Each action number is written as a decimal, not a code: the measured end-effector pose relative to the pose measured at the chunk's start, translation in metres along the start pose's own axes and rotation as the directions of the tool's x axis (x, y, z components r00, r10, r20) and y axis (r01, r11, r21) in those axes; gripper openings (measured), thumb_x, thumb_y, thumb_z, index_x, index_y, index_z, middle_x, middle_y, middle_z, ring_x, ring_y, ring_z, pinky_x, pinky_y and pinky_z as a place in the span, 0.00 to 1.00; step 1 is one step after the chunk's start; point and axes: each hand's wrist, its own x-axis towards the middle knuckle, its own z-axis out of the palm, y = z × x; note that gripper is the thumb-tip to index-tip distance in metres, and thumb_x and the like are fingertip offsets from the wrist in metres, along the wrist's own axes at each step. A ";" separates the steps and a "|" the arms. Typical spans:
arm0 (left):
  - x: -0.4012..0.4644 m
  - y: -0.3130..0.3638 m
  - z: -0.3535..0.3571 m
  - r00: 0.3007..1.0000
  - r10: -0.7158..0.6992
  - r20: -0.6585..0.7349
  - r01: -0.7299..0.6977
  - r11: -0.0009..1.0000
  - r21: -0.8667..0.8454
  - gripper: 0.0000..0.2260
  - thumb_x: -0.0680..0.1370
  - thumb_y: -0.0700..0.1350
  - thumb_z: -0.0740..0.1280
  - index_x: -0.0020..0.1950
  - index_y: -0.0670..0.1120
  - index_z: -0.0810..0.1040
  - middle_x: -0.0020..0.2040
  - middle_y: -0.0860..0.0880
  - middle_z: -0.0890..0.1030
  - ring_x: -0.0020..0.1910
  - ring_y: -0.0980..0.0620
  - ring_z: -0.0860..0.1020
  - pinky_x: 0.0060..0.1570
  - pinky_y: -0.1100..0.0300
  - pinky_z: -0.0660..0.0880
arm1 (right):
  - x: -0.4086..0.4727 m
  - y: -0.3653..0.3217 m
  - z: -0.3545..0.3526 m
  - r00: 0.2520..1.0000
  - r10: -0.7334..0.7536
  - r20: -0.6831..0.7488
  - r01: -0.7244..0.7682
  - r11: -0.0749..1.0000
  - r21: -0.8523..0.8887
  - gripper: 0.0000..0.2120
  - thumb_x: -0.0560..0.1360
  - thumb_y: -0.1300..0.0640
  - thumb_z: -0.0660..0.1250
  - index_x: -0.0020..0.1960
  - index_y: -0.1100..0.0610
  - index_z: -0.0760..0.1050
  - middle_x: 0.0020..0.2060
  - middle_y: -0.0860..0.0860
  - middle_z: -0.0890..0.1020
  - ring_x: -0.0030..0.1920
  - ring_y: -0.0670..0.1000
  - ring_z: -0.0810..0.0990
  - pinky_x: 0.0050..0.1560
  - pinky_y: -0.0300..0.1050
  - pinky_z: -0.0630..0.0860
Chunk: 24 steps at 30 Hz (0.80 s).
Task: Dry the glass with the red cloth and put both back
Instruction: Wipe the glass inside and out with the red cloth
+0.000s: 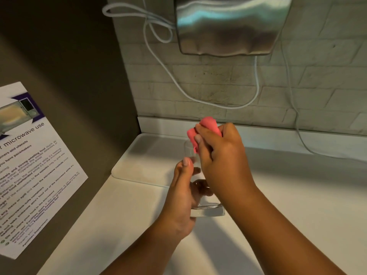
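A clear drinking glass (pixel 208 210) is held tilted above the white counter, its thick base toward me and its rim pointing away. My left hand (pixel 183 193) wraps around the glass from the left, thumb up along its side. My right hand (pixel 222 155) grips a bunched red cloth (pixel 206 127) and presses it against the rim end of the glass. Most of the cloth is hidden inside my fist, and my right hand covers much of the glass wall.
A pale rectangular mat (pixel 139 163) lies on the white counter (pixel 123 225) behind the hands. A steel dispenser (pixel 228 26) hangs on the tiled wall, with white cables (pixel 198 98) looping below. A microwave notice (pixel 29 165) is stuck to the dark left panel.
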 end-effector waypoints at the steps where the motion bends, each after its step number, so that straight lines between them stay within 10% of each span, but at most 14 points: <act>1: 0.000 0.000 0.001 1.000 0.002 -0.002 -0.002 1.000 -0.007 0.34 0.69 0.68 0.67 0.69 0.50 0.79 0.70 0.34 0.76 0.51 0.40 0.79 0.48 0.49 0.79 | 0.002 0.000 0.000 1.000 0.015 -0.015 -0.015 1.000 0.002 0.12 0.80 0.57 0.65 0.62 0.54 0.81 0.48 0.50 0.74 0.48 0.36 0.74 0.50 0.27 0.70; 10: 0.012 0.009 -0.008 0.997 0.063 -0.043 -0.065 0.996 -0.063 0.34 0.69 0.68 0.69 0.69 0.49 0.76 0.59 0.42 0.85 0.51 0.44 0.85 0.50 0.45 0.82 | -0.025 0.008 0.004 0.992 0.119 -0.031 -0.116 0.990 0.081 0.14 0.81 0.56 0.65 0.65 0.53 0.80 0.46 0.47 0.73 0.48 0.30 0.73 0.48 0.19 0.66; 17: 0.013 0.006 -0.013 0.994 -0.103 -0.021 0.104 0.994 0.020 0.28 0.78 0.70 0.62 0.68 0.53 0.82 0.62 0.44 0.87 0.60 0.45 0.85 0.64 0.43 0.79 | -0.048 -0.018 0.011 0.985 0.116 0.130 -0.142 0.966 0.215 0.07 0.79 0.46 0.64 0.49 0.47 0.79 0.42 0.47 0.80 0.44 0.46 0.80 0.47 0.49 0.79; 20: 0.011 0.007 -0.007 0.998 -0.055 -0.013 0.056 0.998 0.034 0.29 0.72 0.70 0.65 0.66 0.56 0.82 0.60 0.46 0.88 0.55 0.50 0.87 0.52 0.49 0.84 | -0.030 -0.017 0.013 0.977 0.182 0.109 -0.203 0.952 0.228 0.11 0.78 0.41 0.63 0.45 0.47 0.76 0.39 0.52 0.79 0.41 0.51 0.81 0.45 0.59 0.80; 24: 0.007 0.000 0.000 0.999 0.040 -0.033 -0.040 0.999 0.010 0.31 0.70 0.67 0.67 0.66 0.50 0.78 0.64 0.37 0.79 0.45 0.45 0.82 0.42 0.53 0.80 | 0.003 0.006 0.003 0.998 0.064 0.012 -0.064 0.997 0.049 0.13 0.81 0.55 0.64 0.64 0.54 0.80 0.48 0.47 0.75 0.46 0.42 0.75 0.50 0.26 0.69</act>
